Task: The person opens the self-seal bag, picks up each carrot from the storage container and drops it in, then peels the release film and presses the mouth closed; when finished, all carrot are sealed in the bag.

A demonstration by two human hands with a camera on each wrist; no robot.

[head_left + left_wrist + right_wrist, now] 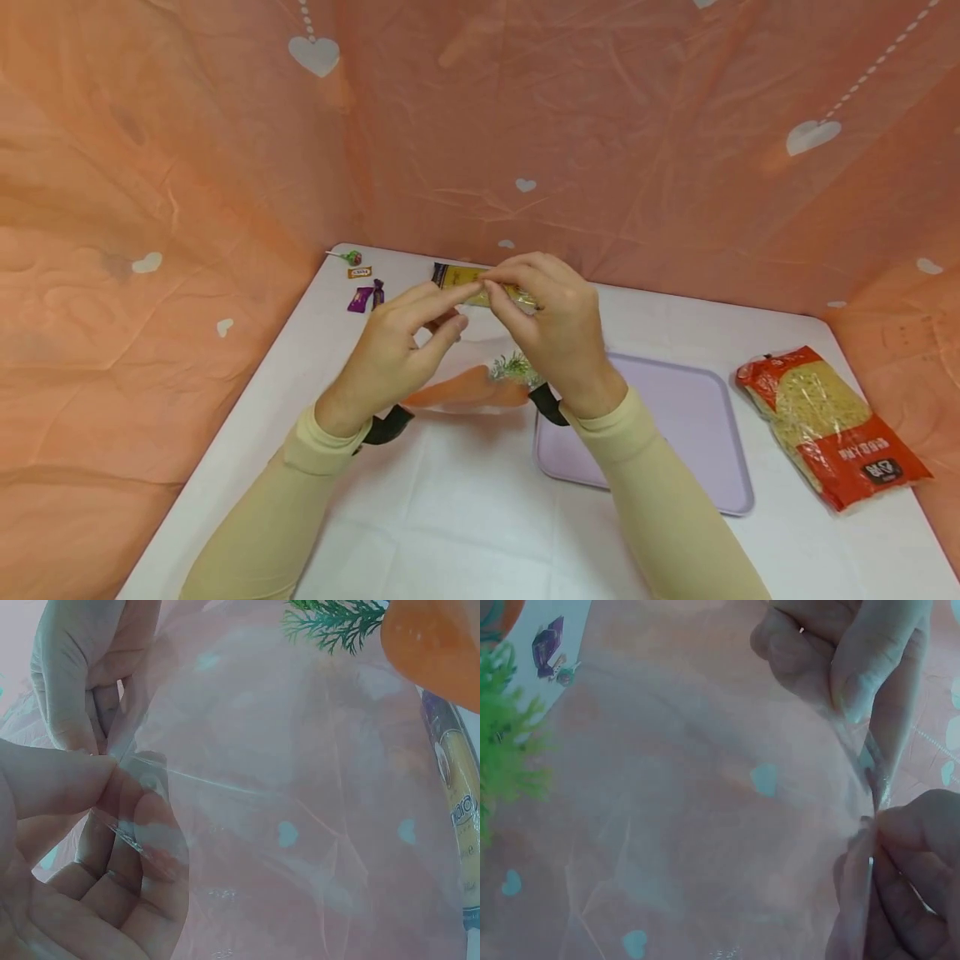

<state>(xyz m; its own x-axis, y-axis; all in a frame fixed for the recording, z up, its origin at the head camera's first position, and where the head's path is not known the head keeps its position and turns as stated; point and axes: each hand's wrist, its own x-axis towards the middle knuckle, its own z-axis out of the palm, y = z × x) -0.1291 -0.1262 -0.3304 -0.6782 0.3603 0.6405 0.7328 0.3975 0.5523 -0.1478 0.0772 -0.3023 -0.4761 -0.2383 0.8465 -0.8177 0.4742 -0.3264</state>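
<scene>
Both hands hold up the top edge of a clear plastic bag [262,825] above the table. My left hand [397,350] pinches the edge, its thumb on the near side and its fingers seen through the film. My right hand [558,321] grips the same edge close beside it, between thumb and index finger, as the right wrist view shows at the lower right. Below the hands is an orange carrot [461,389] with feathery green leaves [513,368]. It looks to be in the bag's lower part, though the film is hard to make out.
A lilac tray [675,433] lies under the right forearm. Right of it is a red bag of noodles [825,425]. A yellow packet [461,276] lies behind the hands. At the back left are a lollipop [351,257] and small wrapped candies [360,299].
</scene>
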